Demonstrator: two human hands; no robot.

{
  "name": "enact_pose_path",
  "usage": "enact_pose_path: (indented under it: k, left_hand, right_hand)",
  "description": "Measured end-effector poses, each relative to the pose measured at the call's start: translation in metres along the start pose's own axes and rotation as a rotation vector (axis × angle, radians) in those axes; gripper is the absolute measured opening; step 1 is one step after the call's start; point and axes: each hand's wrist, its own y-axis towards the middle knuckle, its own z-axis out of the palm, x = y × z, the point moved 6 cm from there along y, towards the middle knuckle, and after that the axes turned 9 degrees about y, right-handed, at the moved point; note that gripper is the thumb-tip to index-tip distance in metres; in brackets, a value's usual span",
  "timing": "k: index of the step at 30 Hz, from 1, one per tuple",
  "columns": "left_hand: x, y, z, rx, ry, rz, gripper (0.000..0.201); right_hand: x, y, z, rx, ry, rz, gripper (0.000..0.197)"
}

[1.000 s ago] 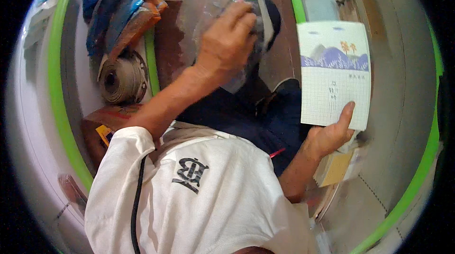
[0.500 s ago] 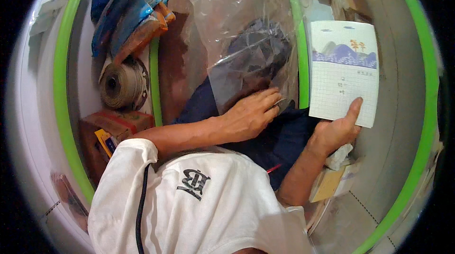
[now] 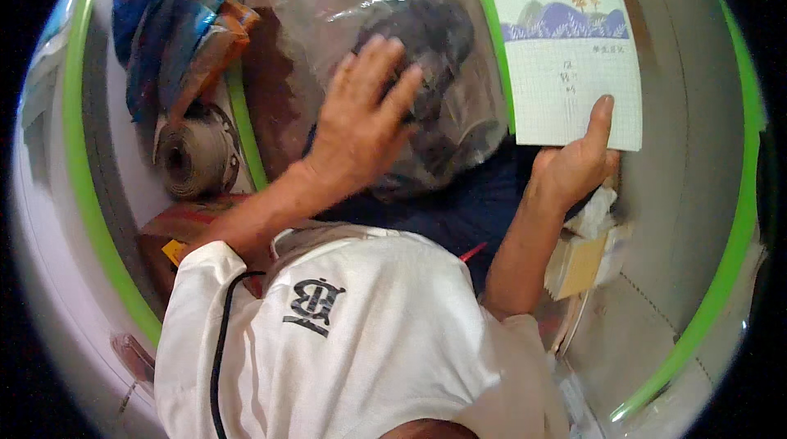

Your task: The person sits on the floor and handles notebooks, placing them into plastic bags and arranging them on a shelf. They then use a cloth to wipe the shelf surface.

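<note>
My left hand (image 3: 365, 115) rests with its fingers spread on a clear plastic bag (image 3: 459, 148), which lies over my dark-clothed lap. A dark, crumpled bundle (image 3: 443, 33) shows through the plastic; whether it is inside the bag or beneath it I cannot tell. On the right, my right hand (image 3: 578, 164) grips the bottom of a notebook (image 3: 566, 70), its thumb on the front and its other fingers behind. The notebook has a gridded cover with purple hills and orange trees at the top and some writing below.
At the left, a blue and orange plastic sack (image 3: 176, 21) hangs above a roll of grey-brown strip (image 3: 193, 156). A reddish cardboard box (image 3: 160, 230) stands below it. Green edges (image 3: 496, 37) run on both sides. Beneath my right forearm are papers (image 3: 582, 263) and white crumpled tissue (image 3: 594, 213).
My left hand has moved up and left across the bag, its fingers now spread. The bag lies flatter and wider. My right hand and the notebook sit higher and slightly left in view.
</note>
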Motion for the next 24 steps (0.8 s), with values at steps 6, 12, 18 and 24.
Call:
enact_pose_path:
  k: [6,12,18,24]
  left_hand:
    - [0.020,0.020,0.005,-0.064,-0.100,-0.111,0.066]
    - [0.039,0.029,0.011,-0.081,-0.217,-0.208,0.056]
    - [0.022,0.032,-0.005,-0.240,-0.066,-0.105,0.049]
    - [-0.003,0.007,0.002,-0.209,0.025,0.227,0.040]
  right_hand:
    - [0.016,0.005,-0.031,-0.123,-0.076,-0.101,0.040]
    - [-0.015,-0.006,-0.068,-0.115,-0.243,0.051,0.032]
    - [-0.026,-0.029,-0.059,0.009,-0.206,0.154,0.032]
    - [-0.009,-0.033,-0.056,-0.021,-0.118,0.199,0.036]
